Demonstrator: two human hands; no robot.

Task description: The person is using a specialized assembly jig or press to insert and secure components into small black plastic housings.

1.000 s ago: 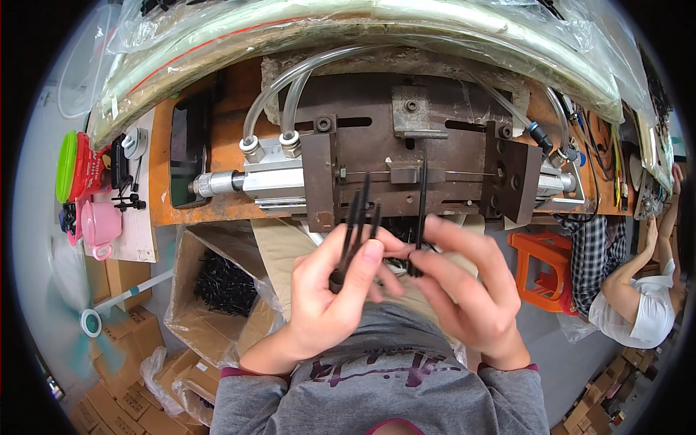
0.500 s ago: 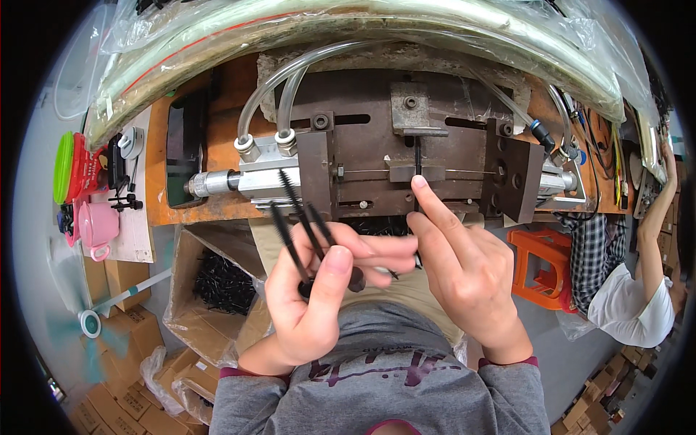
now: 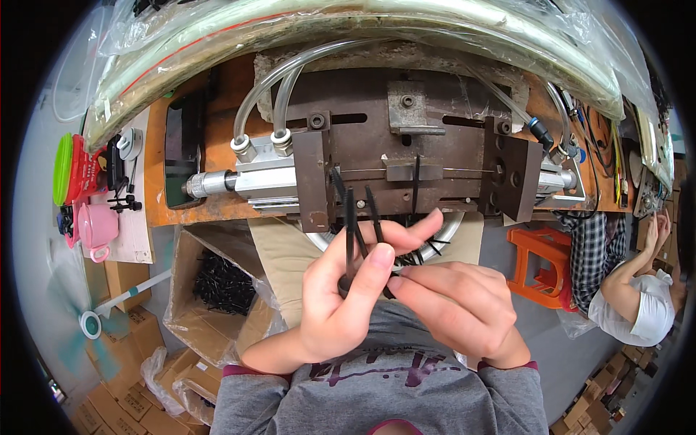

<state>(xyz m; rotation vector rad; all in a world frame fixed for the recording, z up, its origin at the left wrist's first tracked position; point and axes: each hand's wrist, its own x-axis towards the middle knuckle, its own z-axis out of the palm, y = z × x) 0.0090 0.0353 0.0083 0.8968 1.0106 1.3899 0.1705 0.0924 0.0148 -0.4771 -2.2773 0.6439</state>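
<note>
My left hand [image 3: 337,301] is closed around several black mascara wands [image 3: 350,225], their bristled ends pointing up and away from me. Beside it, my right hand [image 3: 460,304] pinches the dark lower end of one of these wands, near the left fingertips. A single black wand [image 3: 416,181] rests across the small metal block [image 3: 395,171] in the middle of the clamping fixture, untouched by either hand. Below the fixture, partly covered by my hands, is a white round basin [image 3: 454,230] with black pieces in it.
Steel side plates [image 3: 313,185] and air cylinders [image 3: 267,181] flank the block on the wooden bench [image 3: 225,94]. A cardboard box [image 3: 190,304] of black pieces stands at left. An orange stool [image 3: 533,264] and another person [image 3: 631,304] are at right.
My right hand has drawn back from the wand on the block to the wands in my left hand. The left hand has shifted right. The other person's arm has lowered.
</note>
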